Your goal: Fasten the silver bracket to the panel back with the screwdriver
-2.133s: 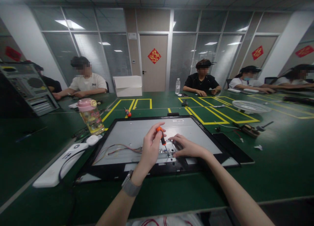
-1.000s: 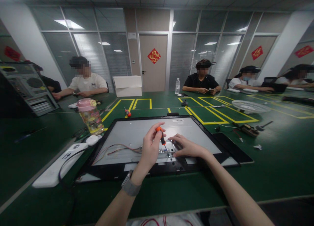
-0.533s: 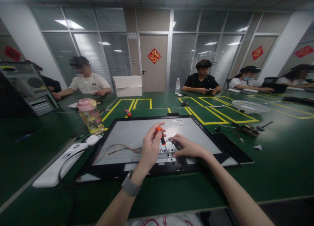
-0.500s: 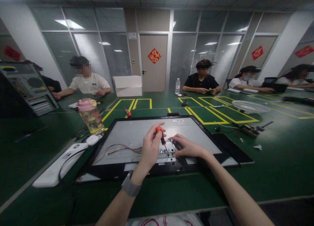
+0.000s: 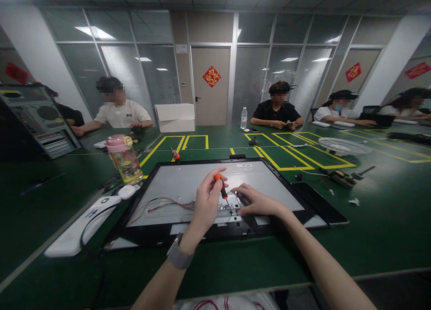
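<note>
A black-framed monitor panel [image 5: 188,180] lies back-up on the green table, its grey metal back facing me. My left hand [image 5: 206,204] is closed round a small screwdriver [image 5: 222,189] with an orange and black handle, tip down on a metal bracket [image 5: 226,207] near the panel's lower edge. My right hand [image 5: 256,201] rests beside the tip, fingers curled and pressed on the bracket. Coloured wires [image 5: 161,205] run left from the bracket.
A pink-lidded bottle [image 5: 124,159] and a white device with a black cable [image 5: 81,224] lie at the left. A computer case [image 5: 37,121] stands far left. Small tools [image 5: 340,177] and a white fan grille [image 5: 343,145] are at the right. Several people sit across the table.
My hands and the screwdriver have barely moved. The person at the back left has shifted their hands on the table.
</note>
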Demonstrator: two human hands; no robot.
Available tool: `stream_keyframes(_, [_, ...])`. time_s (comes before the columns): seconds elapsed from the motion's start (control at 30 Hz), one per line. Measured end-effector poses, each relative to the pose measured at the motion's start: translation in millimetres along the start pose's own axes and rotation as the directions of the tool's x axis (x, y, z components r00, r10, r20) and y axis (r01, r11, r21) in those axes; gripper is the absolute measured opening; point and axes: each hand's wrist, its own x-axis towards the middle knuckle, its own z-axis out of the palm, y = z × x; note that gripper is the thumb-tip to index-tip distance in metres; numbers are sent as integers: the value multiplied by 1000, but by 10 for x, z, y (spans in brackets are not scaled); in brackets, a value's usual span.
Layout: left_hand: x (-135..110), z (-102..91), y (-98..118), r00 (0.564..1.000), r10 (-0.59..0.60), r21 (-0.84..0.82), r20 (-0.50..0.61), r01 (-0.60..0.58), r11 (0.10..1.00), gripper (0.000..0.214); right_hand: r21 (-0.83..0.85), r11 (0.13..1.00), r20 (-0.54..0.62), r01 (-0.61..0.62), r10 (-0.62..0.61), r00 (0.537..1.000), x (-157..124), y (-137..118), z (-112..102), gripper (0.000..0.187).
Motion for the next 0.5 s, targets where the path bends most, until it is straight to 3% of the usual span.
stream_keyframes(0.5, [9, 14, 13, 1000, -1, -2, -6, 1, 1000, 29, -19, 1000, -4, -2, 2, 1000, -1, -10, 2, 70])
